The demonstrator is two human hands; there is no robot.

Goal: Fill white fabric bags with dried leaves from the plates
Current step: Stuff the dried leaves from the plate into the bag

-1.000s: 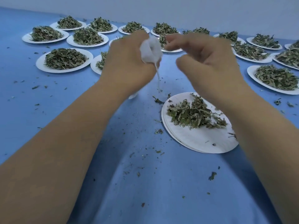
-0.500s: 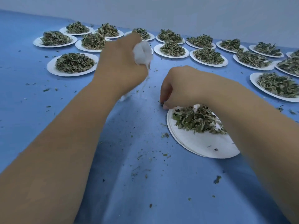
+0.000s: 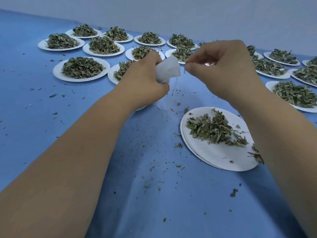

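Blue table, crumb-strewn. Full plates in rows beyond. Near plate, its leaf heap thin. My left hand wraps the white bag, held above the table with its mouth facing right. My right hand pinches a leaf scrap just beside that mouth. Risk: opening narrow, leaf brittle. A misaimed push would likely scatter crumbs.

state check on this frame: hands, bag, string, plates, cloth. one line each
left hand: grips white bag, held up
right hand: pinches leaf bits beside the bag
drawstring: hangs loose
near plate: partly emptied, small leaf pile left
far plates: heaped full
blue cloth: littered with leaf crumbs
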